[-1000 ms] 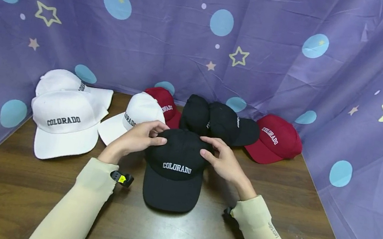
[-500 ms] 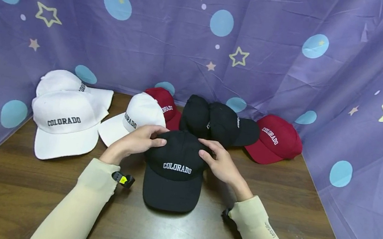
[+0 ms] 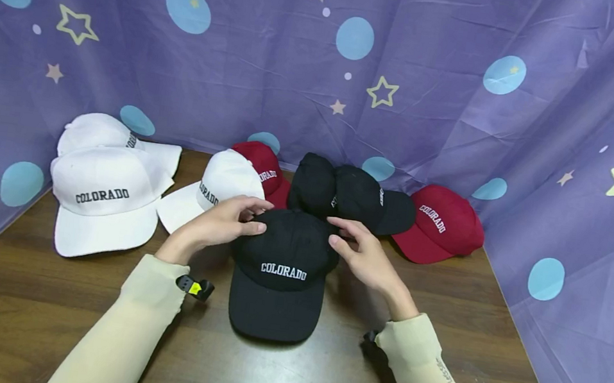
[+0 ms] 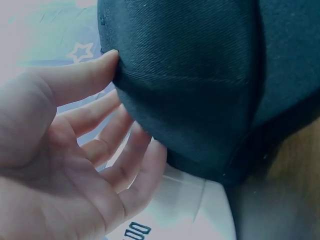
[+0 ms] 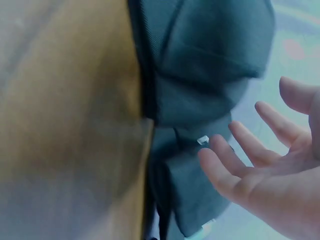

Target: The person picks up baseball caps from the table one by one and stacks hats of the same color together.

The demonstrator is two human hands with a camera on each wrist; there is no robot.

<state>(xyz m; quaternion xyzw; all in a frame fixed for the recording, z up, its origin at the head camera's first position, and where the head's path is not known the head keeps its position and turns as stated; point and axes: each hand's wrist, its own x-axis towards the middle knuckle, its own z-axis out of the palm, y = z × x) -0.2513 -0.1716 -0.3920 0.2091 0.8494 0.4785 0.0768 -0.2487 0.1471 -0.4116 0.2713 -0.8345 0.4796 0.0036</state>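
Note:
A black baseball cap [image 3: 287,247] with white COLORADO lettering sits on the table, its brim toward me. My left hand [image 3: 221,222] lies at the cap's left side. In the left wrist view its thumb tip touches the black cap [image 4: 185,60], and its loosely bent fingers [image 4: 142,172] reach along the cap's edge, tips partly hidden. My right hand [image 3: 365,257] is at the cap's right side. Its fingers [image 5: 250,145] are spread and relaxed in the right wrist view, slightly apart from the cap and holding nothing.
White caps [image 3: 103,190] overlap at the left, and another white cap [image 3: 226,184] stands before a red cap [image 3: 266,170]. Behind the middle cap are two black caps [image 3: 361,195]. A red cap [image 3: 442,225] is at the right. A purple curtain [image 3: 274,84] surrounds the wooden table [image 3: 4,320].
My right hand has drawn slightly to the right, away from the cap's side. The left hand and the black cap stay almost where they were.

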